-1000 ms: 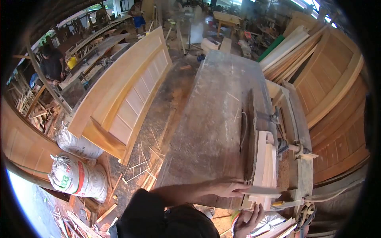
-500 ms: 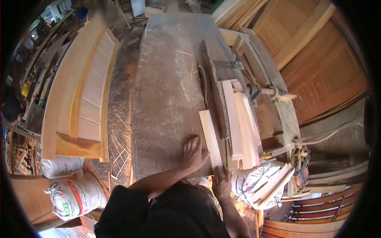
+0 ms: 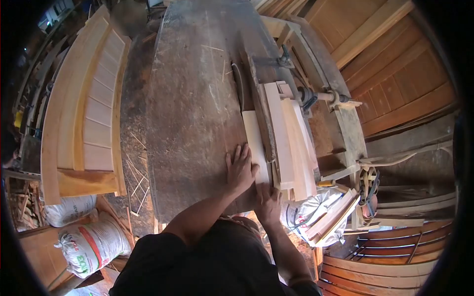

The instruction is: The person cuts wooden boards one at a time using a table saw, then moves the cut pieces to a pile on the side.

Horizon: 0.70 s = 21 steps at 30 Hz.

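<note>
A pale wooden strip (image 3: 255,142) lies lengthwise on the worn worktable (image 3: 190,128), alongside a rough dark board (image 3: 262,118) that runs like a fence. My left hand (image 3: 241,170) rests on the tabletop with its fingers stretched forward, the thumb at the strip's left edge. At the near end of the strip, my right hand (image 3: 268,203) grips it with bent fingers. The strip's far end reaches a dark curved piece (image 3: 240,86) standing beside the board.
Right of the board sits a stack of cut wood pieces (image 3: 286,140), with clamps (image 3: 307,96) beyond. A panelled wooden door (image 3: 81,118) stands to the left. Filled sacks (image 3: 94,244) lie lower left, and another sack (image 3: 296,214) holds offcuts. Thin slivers (image 3: 138,182) litter the floor.
The strip has swung right to lie closer along the dark board, and slid slightly forward. My left hand has shifted right with it, its fingers straighter. The camera view has moved too.
</note>
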Each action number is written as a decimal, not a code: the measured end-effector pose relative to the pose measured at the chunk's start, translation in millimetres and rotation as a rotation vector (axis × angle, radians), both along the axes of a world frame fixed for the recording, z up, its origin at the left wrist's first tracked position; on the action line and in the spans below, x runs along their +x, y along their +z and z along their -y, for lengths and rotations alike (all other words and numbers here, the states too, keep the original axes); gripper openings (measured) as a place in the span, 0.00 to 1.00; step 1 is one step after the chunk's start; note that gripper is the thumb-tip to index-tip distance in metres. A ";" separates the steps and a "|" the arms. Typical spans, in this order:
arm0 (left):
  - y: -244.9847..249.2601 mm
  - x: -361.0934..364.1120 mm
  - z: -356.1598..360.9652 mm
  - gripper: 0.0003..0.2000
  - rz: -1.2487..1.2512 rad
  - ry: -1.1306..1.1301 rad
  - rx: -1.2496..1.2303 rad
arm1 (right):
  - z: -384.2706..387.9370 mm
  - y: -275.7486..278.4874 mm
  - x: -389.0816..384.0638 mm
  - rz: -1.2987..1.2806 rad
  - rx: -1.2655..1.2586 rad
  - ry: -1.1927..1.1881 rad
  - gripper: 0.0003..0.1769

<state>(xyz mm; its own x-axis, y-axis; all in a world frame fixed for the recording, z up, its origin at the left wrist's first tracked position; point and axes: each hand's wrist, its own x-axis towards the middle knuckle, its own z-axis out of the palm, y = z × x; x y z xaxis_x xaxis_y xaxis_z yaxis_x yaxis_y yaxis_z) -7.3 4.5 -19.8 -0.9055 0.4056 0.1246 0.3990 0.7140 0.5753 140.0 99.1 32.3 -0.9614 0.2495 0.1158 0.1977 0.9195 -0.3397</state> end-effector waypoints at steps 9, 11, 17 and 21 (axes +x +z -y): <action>0.4 2.3 0.2 0.31 -0.007 0.043 0.041 | 1.0 5.8 -67.4 -0.016 -0.004 0.009 0.17; -4.7 15.1 3.6 0.30 0.005 0.020 0.021 | -1.2 5.8 -75.1 0.046 -0.009 0.001 0.22; 12.4 13.4 0.0 0.29 0.034 0.052 0.050 | -40.0 6.4 -42.0 0.194 0.166 0.398 0.34; 7.8 9.0 -4.8 0.29 0.040 0.085 0.067 | -46.3 -2.0 -48.7 0.296 0.485 0.543 0.38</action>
